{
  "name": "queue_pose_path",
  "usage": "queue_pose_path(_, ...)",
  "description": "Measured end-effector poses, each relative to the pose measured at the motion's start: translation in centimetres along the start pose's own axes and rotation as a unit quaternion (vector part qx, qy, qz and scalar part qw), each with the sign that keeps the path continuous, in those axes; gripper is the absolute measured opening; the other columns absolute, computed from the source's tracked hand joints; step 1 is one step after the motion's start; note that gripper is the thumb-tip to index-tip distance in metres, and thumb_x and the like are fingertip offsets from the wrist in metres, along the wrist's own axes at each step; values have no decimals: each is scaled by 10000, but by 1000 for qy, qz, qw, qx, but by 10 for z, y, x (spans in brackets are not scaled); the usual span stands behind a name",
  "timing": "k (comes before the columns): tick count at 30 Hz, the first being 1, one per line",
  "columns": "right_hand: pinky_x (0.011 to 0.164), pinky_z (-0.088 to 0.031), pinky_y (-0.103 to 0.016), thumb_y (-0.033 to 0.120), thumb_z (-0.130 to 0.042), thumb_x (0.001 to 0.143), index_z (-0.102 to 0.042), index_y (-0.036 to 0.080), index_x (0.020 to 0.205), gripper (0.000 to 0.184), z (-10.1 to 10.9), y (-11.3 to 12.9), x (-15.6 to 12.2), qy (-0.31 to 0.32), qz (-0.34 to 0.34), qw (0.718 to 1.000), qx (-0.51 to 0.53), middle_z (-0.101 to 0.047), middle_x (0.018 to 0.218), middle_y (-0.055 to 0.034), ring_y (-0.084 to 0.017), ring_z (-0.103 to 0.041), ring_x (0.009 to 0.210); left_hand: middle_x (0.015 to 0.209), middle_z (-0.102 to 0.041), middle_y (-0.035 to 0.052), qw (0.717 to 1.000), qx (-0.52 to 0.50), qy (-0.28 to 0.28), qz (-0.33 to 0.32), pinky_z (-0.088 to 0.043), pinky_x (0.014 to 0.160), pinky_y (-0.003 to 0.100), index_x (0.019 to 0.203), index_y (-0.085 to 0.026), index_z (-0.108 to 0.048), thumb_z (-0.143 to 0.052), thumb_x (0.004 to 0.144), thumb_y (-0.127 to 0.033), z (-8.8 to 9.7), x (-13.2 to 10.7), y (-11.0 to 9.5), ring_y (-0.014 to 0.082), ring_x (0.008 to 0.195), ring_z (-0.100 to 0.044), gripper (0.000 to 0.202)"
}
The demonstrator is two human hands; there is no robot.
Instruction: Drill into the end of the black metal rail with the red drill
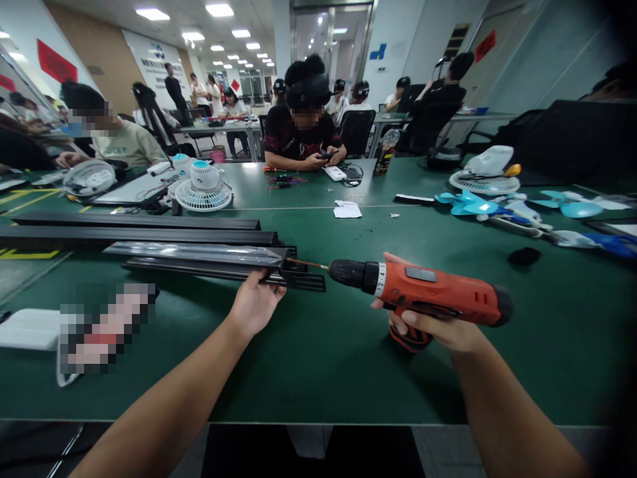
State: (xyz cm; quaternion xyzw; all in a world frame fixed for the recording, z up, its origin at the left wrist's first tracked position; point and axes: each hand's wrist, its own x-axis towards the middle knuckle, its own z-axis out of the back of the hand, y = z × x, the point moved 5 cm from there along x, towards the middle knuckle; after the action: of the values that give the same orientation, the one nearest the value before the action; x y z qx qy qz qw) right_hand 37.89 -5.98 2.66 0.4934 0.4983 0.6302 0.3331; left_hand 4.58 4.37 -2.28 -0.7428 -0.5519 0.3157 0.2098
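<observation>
My right hand (442, 326) is wrapped round the grip of a red and black cordless drill (448, 292), which lies level and points left. A long thin bit (313, 264) sticks out of its black chuck, its tip at the right end of a long black metal profile (219, 253). Whether the tip is inside the profile I cannot tell. My left hand (256, 304) is closed on that end from the near side, thumb on top and fingers underneath. A slotted black strip (306, 281) juts out just past the fingers.
More black profiles (139, 234) lie behind on the green table (318, 372). At the left are a white power bank (30, 328) and a blurred-out item. White fans (203, 189), blue fan blades (468, 202) and paper (347, 210) lie farther back. A person (303, 126) sits opposite.
</observation>
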Motion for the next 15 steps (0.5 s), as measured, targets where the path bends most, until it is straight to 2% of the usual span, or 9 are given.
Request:
queue_pose_path(5, 644, -713, -316, 402, -875, 1063, -434, 368, 1850, 903, 0, 0, 0, 6, -3, 1000, 2, -916, 1152, -97, -136, -716, 615, 1097, -809, 73, 1000, -8, -6, 3, -550, 776, 339, 1037, -220, -774, -726, 1001, -197, -1, -1, 1, 203, 924, -685, 64)
queue_pose_path(7, 631, -706, -305, 411, -876, 1062, -541, 350, 1788, 802, 1, 0, 1, 15, 0, 1000, -4, -908, 1156, -102, -137, -717, 623, 1099, -809, 76, 1000, -6, -11, 0, -552, 768, 335, 1031, -213, -774, -713, 1008, -198, -2, -1, 2, 198, 914, -685, 66)
queue_pose_path(10, 619, -696, -298, 424, -878, 1061, -814, 277, 1491, 459, 4, 1, 2, 47, 9, 998, -32, -874, 1011, -77, -147, -708, 638, 1094, -809, 80, 1000, -1, -19, -2, -561, 764, 336, 1035, -206, -775, -712, 1008, -201, -1, -1, 1, 197, 922, -696, 68)
queue_pose_path(12, 620, -691, -293, 421, -879, 1061, -875, 259, 1364, 343, 5, 1, 1, 66, 6, 996, -56, -805, 842, -33, -159, -695, 647, 1091, -809, 77, 1000, 3, -17, -1, -569, 772, 339, 1049, -213, -776, -730, 999, -207, 0, -1, 1, 200, 929, -703, 68)
queue_pose_path(15, 603, -691, -306, 419, -877, 1063, -872, 259, 1380, 355, 9, 1, 1, 64, -6, 994, -85, -730, 755, -5, -176, -686, 645, 1108, -812, 68, 1000, 5, -8, -1, -577, 785, 336, 1074, -227, -778, -757, 985, -218, 2, 0, 1, 204, 960, -718, 91)
